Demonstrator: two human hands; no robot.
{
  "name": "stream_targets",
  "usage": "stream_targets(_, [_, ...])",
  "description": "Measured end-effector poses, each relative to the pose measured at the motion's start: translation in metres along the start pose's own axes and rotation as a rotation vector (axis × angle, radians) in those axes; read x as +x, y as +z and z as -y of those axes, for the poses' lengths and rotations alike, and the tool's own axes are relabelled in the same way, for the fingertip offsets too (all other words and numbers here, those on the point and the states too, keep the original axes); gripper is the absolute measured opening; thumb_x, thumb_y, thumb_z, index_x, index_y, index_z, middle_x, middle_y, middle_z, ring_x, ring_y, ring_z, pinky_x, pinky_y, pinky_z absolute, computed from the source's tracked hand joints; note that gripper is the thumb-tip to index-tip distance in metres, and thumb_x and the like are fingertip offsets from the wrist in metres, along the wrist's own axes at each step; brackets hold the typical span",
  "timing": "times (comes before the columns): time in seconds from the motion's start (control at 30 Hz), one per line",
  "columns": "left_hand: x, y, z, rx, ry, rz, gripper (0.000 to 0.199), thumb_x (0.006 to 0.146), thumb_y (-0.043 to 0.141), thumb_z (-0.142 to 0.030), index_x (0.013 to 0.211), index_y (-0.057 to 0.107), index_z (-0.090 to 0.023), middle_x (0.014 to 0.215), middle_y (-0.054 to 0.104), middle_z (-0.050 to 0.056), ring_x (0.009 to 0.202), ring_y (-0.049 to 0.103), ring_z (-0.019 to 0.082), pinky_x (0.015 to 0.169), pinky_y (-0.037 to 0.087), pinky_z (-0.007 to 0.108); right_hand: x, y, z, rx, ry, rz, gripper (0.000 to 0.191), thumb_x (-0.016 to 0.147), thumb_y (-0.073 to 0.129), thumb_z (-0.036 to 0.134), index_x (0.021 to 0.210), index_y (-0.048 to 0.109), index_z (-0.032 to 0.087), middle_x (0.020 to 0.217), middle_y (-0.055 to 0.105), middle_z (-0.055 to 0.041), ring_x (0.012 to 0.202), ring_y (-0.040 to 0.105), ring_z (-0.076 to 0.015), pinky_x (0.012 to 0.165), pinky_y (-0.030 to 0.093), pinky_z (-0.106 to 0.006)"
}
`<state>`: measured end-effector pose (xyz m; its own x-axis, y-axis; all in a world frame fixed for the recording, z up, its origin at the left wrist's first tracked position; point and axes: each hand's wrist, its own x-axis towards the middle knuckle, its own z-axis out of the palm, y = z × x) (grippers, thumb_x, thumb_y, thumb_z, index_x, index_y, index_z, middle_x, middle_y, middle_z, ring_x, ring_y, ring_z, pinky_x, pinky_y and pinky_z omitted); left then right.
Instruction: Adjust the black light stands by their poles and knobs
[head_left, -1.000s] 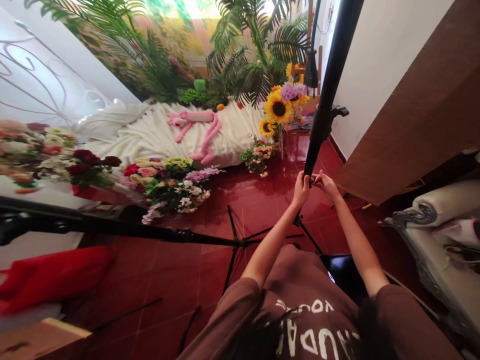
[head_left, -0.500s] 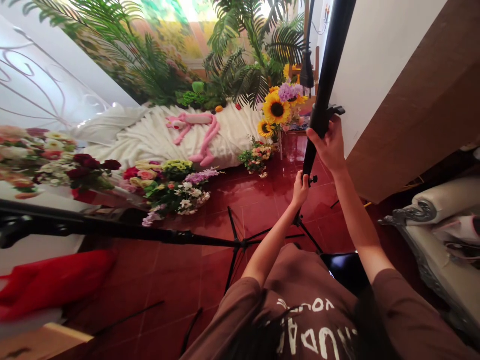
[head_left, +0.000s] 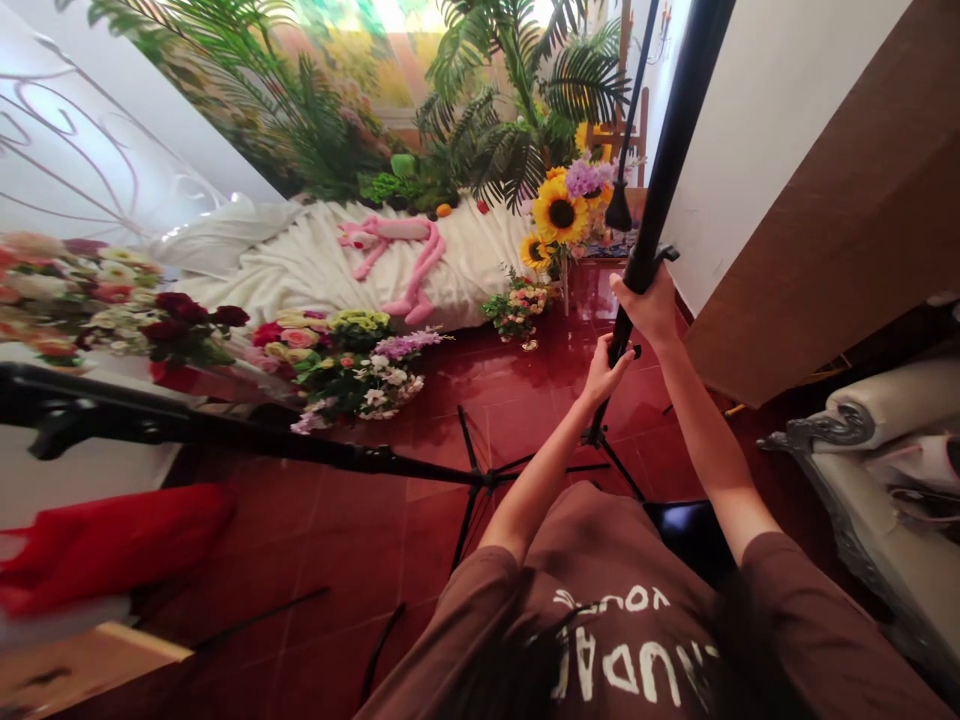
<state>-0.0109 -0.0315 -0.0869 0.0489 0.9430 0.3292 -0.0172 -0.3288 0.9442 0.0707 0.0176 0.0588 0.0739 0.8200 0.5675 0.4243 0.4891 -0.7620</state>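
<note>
A tall black stand (head_left: 679, 130) slants from the top right down to spread legs on the floor. My right hand (head_left: 651, 303) is closed around its pole, just under a black clamp knob (head_left: 666, 256). Lower on the same pole my left hand (head_left: 606, 370) is wrapped round it, beside a small knob (head_left: 637, 352). A black plug-like piece (head_left: 619, 208) hangs on a cord left of the pole, above my hands.
A second black stand (head_left: 300, 440) crosses the left side, its legs on the red floor (head_left: 337, 540). Flowers (head_left: 375, 375), sunflowers (head_left: 561, 213), a pink plush toy (head_left: 409, 260) on white cloth, a right-hand wall panel (head_left: 832, 200) and a cream sofa (head_left: 885, 470) surround me.
My right hand and the clamp knob sit lower in view. The hanging black piece has also dropped lower. My left hand still holds the pole, and the view has shifted slightly.
</note>
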Motion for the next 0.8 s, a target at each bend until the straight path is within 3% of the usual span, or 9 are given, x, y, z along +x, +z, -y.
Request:
stream_targets(0.17, [0.001,0.003,0.013,0.005,0.071,-0.021,0.066,0.077,0.072,-0.046,0.129,0.041,-0.02,0.116,0.061,0.011,0.105,0.062,0.022,0.096,0.05,0.041,-0.039,0.011,-0.024,-0.088,0.146,0.0,0.032,0.074,0.067,0.039,0.099,0.058,0.02,0.078,0.064,-0.0025,0.079,0.065,-0.0211,0.071,0.055,-0.035])
stream_targets(0.33, [0.004,0.008,0.027,0.052,0.079,-0.08,0.063,0.075,0.074,-0.036,0.128,0.045,-0.019,0.121,0.057,0.013,0.115,0.058,0.026,0.101,0.047,0.044,-0.069,0.023,-0.046,-0.103,0.25,-0.014,0.032,0.073,0.066,0.037,0.099,0.059,0.02,0.079,0.066,-0.0038,0.077,0.065,-0.0212,0.07,0.055,-0.036])
stream_targets(0.63, [0.007,0.013,0.037,0.112,0.111,-0.119,0.041,0.085,0.061,-0.034,0.121,0.052,-0.018,0.112,0.059,0.013,0.112,0.055,0.024,0.103,0.042,0.044,-0.07,0.023,-0.051,-0.031,0.312,0.024,0.039,0.075,0.07,0.042,0.105,0.057,0.021,0.088,0.068,-0.0058,0.088,0.065,-0.0236,0.084,0.054,-0.042])
stream_targets(0.8, [0.007,0.011,0.038,0.141,0.116,-0.137,0.026,0.089,0.056,-0.039,0.106,0.057,-0.019,0.101,0.059,0.011,0.1,0.056,0.023,0.094,0.046,0.043,-0.074,-0.005,-0.059,0.025,0.257,0.216,0.05,0.066,0.081,0.041,0.107,0.058,0.024,0.097,0.068,-0.0046,0.102,0.063,-0.0244,0.096,0.05,-0.045])
